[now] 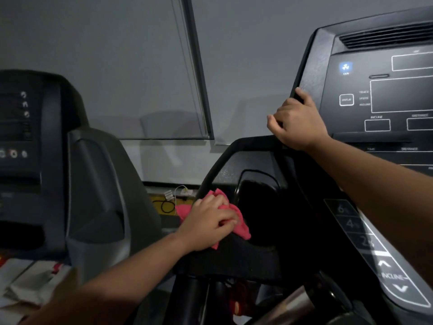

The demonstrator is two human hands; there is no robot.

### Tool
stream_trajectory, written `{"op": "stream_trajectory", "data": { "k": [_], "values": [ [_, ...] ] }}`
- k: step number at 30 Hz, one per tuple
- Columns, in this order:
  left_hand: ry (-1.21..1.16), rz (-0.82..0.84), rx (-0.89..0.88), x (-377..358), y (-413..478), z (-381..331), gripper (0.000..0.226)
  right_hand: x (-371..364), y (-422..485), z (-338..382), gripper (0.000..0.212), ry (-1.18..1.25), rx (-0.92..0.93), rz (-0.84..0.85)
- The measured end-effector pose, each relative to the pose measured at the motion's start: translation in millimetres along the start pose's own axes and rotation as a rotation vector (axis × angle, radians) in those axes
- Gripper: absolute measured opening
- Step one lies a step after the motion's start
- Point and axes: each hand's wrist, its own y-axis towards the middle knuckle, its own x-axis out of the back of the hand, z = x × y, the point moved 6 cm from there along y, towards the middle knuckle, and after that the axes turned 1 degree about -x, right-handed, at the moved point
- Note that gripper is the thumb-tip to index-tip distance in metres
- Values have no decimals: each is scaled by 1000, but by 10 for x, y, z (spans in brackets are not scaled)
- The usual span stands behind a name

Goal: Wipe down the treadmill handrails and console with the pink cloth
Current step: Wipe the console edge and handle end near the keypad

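1. The pink cloth [237,227] lies bunched on the black rim beside the dark cup hole [257,207], low on the left side of the console [386,102].
2. A curved black edge [210,174] runs up past the cloth. Left of it is an open gap, then another machine [35,148].
3. The left hand [208,221] holds the cloth down, fingers curled over it.
4. The right hand [297,123] grips the console's left edge, fingers wrapped round it.
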Motion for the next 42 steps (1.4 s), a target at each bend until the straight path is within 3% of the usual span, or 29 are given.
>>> {"op": "stream_trajectory", "data": {
  "k": [6,12,16,19,22,26,30,35,39,42],
  "values": [
    [69,-15,-21,73,392,210,60,2,7,1,53,-18,-11,-42],
    [267,-255,-202,296,979,256,30,-16,25,-25,53,-29,-20,-47],
    [62,-393,60,360,1046,239,43,2,8,-21,51,-29,-19,-59],
    [32,-356,202,277,912,147,50,0,19,-18,52,-11,-32,-29],
    [97,-178,191,102,640,137,50,13,15,-25,54,-12,-33,-6],
    [94,-115,162,14,275,121,42,1,14,-5,56,-16,-19,20],
    [57,-131,108,10,125,102,55,-13,-14,-11,54,-33,-19,34],
    [75,-137,127,100,609,230,33,-15,5,-4,51,-45,-26,5],
    [-40,-319,111,224,818,375,31,-11,22,-8,50,-44,-25,-3],
    [-83,-323,192,219,809,362,28,-17,29,-22,52,-53,-32,42]
  ]
}}
